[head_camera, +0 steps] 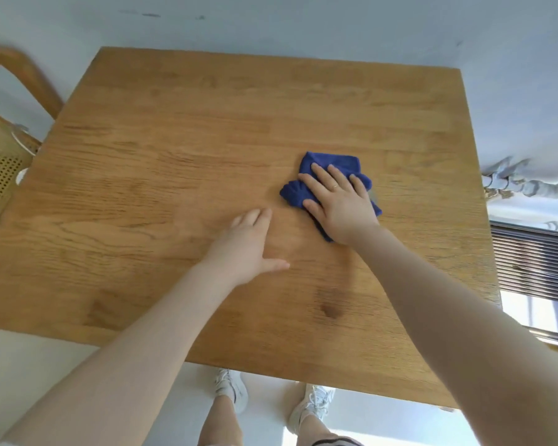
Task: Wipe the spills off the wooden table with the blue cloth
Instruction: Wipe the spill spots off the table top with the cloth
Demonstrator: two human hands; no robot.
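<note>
My right hand (337, 206), fingers flat and spread, presses the crumpled blue microfibre cloth (327, 185) onto the right half of the square honey-coloured wooden table (174, 149) to mop spills; my left hand (247, 244), open-palmed, braces beside it.

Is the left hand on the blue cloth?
No: the left hand lies flat on the bare wooden table, apart from the blue cloth, which the right hand presses down.
</note>
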